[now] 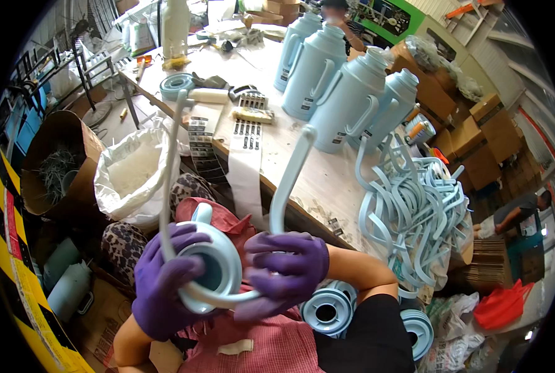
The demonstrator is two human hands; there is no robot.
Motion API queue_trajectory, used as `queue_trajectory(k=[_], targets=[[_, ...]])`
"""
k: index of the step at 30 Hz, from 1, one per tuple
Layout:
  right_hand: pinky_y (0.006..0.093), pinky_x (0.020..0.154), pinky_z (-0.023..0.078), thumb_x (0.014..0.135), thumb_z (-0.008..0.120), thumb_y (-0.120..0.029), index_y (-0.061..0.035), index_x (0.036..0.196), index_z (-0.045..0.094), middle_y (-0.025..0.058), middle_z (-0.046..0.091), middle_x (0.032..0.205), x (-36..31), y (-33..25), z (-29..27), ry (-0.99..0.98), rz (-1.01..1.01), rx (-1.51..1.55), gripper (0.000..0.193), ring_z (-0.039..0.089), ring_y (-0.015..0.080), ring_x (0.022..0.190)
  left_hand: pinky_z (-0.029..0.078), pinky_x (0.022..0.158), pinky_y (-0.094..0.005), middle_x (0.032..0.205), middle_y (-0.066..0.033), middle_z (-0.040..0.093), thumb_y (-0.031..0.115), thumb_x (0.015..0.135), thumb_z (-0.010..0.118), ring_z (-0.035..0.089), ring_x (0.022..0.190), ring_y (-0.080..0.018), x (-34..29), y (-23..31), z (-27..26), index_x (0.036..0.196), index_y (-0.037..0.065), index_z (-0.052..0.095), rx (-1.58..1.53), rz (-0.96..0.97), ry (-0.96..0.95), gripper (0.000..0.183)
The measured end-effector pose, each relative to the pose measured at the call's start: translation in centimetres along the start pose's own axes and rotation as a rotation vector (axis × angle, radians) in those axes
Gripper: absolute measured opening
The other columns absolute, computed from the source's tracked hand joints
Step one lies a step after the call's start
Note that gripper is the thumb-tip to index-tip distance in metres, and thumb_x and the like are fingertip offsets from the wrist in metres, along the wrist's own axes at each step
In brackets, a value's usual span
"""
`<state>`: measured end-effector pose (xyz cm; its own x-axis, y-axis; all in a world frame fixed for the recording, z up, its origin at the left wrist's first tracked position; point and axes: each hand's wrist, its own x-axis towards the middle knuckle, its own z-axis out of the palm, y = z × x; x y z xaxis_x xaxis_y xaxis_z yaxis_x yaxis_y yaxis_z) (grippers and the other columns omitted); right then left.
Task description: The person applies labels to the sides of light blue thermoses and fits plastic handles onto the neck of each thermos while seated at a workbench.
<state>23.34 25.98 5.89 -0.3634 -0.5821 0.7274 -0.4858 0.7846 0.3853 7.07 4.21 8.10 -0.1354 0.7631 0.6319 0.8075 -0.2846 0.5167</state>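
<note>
A light-blue thermos flask rests in my lap with its round mouth facing up. My left hand, in a purple glove, is wrapped round the flask's neck, and part of a curved handle lies against its fingers. That light-blue carrying handle is a long U-shaped strip. Its bend passes in front of the flask's mouth and both ends point up and away from me. My right hand, also gloved, is closed on the handle's right side, close beside the flask. The fingers hide whether the handle is joined to the neck.
Several light-blue flasks stand on the table, with a heap of loose handles at its right. Label strips hang over the near edge. At left is a white-lined bag; more flasks lie near my right elbow. Other people are beyond.
</note>
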Motion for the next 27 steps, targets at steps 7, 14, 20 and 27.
queue_trajectory(k=[7,14,20,27], targets=[[0.048,0.092,0.054,0.088,0.071,-0.026,-0.0332,0.14,0.059,0.0003,0.054,0.092,-1.5,5.6,4.5,-0.135,-0.175,0.03,0.053,0.06,0.0219,0.1,0.041,0.111,-0.0587,0.12,-0.0189,0.069,0.042,0.061,0.099,0.065,0.12,-0.0394,-5.7,-2.8,-3.2,0.132,0.012,0.047,-0.213,-0.176,0.139,0.093],[0.031,0.057,0.049,0.107,0.056,-0.034,-0.0072,0.122,0.068,0.0083,0.061,0.086,1.0,8.5,7.2,0.485,0.514,1.353,0.033,0.058,0.0149,0.067,0.035,0.117,-0.0589,0.124,-0.0154,0.062,0.039,0.062,0.093,0.06,0.119,-0.038,-8.9,1.0,-4.2,0.162,0.007,0.01,0.107,-0.325,0.371,0.134],[0.0262,0.062,0.051,0.1,0.052,-0.006,0.0141,0.153,0.032,0.0066,0.061,0.094,4.6,1.2,15.0,0.626,0.704,0.955,0.06,0.054,0.0107,0.065,0.024,0.126,-0.0554,0.133,-0.0114,0.061,0.044,0.066,0.092,0.058,0.131,-0.0372,-12.3,2.3,-1.8,0.161,0.017,0.01,0.2,-0.443,0.508,0.128],[0.0202,0.038,0.036,0.108,0.051,-0.011,-0.0083,0.159,0.033,0.0044,0.058,0.076,7.0,-2.6,14.4,0.716,1.219,0.86,0.054,0.042,0.0052,0.041,0.02,0.127,-0.0536,0.134,-0.0163,0.062,0.053,0.067,0.091,0.057,0.132,-0.0354,-13.9,2.0,-1.9,0.161,0.014,0.011,0.241,-0.498,0.544,0.129]])
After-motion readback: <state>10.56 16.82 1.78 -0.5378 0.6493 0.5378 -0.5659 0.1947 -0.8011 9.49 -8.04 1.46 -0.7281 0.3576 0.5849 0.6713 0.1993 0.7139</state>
